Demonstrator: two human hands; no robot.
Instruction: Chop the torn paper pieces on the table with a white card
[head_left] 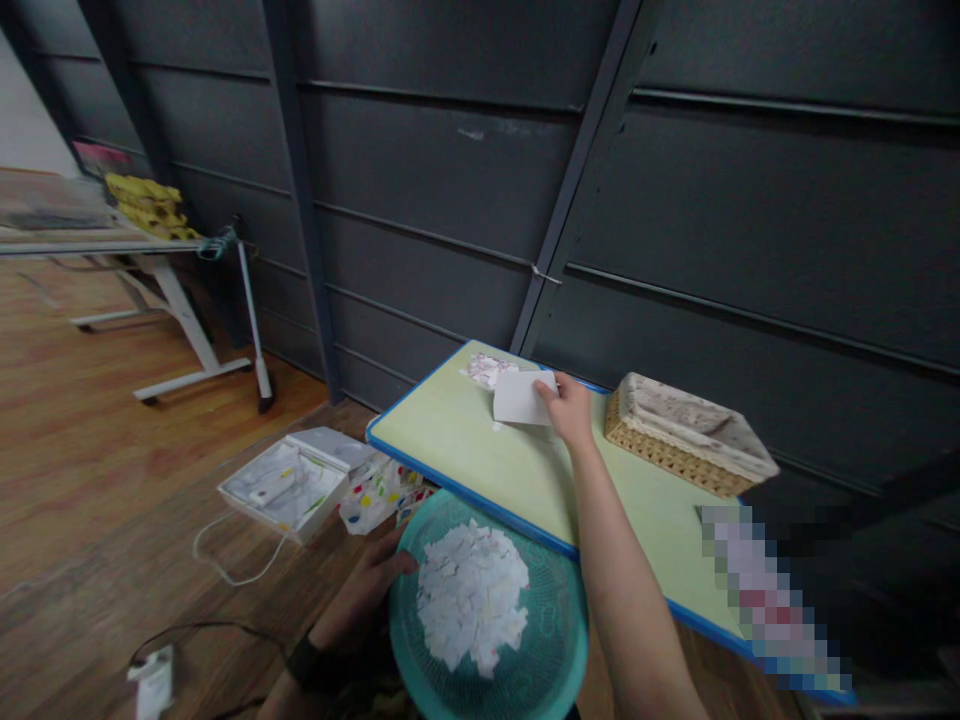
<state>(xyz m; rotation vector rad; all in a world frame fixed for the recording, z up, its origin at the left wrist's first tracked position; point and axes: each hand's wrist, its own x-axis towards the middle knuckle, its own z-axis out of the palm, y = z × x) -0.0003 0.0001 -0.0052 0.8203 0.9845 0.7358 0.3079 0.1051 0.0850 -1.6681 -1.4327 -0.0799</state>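
My left hand [375, 580] grips the rim of a green plastic strainer basket [555, 640] held below the table's near edge. Torn scraps of white paper [472, 595] lie heaped inside it. Over the pale yellow-green table [450, 440], my right hand [566, 405] pinches a white card or piece of paper [517, 398] by its right side, thumb on top. Just behind the card is a small pile of paper scraps [489, 368] on the tabletop, partly covered by it.
A woven basket with a cloth lining [675, 450] stands on the table's right part, near a pixelated patch. On the floor at left are an open white box [285, 485], a dotted bag [382, 495] and a cable [217, 570]. Dark wall panels [435, 180] rise behind the table.
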